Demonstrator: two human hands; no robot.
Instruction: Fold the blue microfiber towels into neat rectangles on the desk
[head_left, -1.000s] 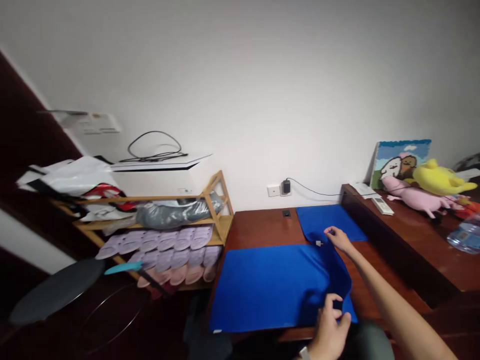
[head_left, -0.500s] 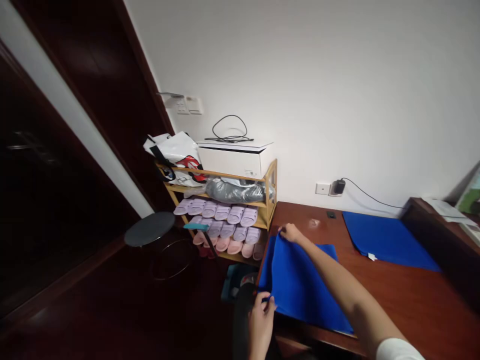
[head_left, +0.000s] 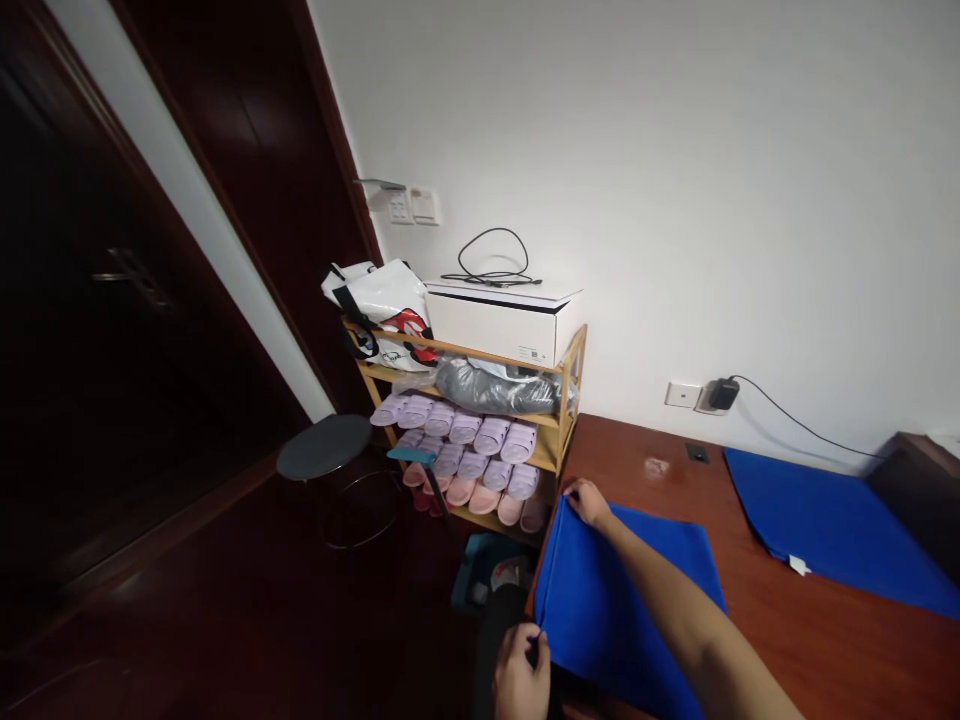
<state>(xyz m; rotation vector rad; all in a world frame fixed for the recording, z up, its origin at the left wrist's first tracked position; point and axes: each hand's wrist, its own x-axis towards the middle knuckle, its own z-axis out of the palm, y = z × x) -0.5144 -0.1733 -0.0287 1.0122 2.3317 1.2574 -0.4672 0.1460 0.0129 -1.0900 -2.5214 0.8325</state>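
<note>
Cloth (head_left: 600,600) lies at the left end of the desk (head_left: 787,650), its left edge pinched between closed fingertips, the right hand (head_left: 590,506) at the far corner and the left hand (head_left: 523,672) at the near one. Uneven pulling could skew the layers or drag it over the desk's edge; it looks plain bright blue, apparently doubled, mostly flat with soft creases

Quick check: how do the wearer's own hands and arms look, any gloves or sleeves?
No gloves on either. The right hand shows no ring that I can make out; the right forearm is bare, with no sleeve or watch in view. The left hand is cut off at the picture's bottom edge, so I can't tell what its wrist wears.
</note>
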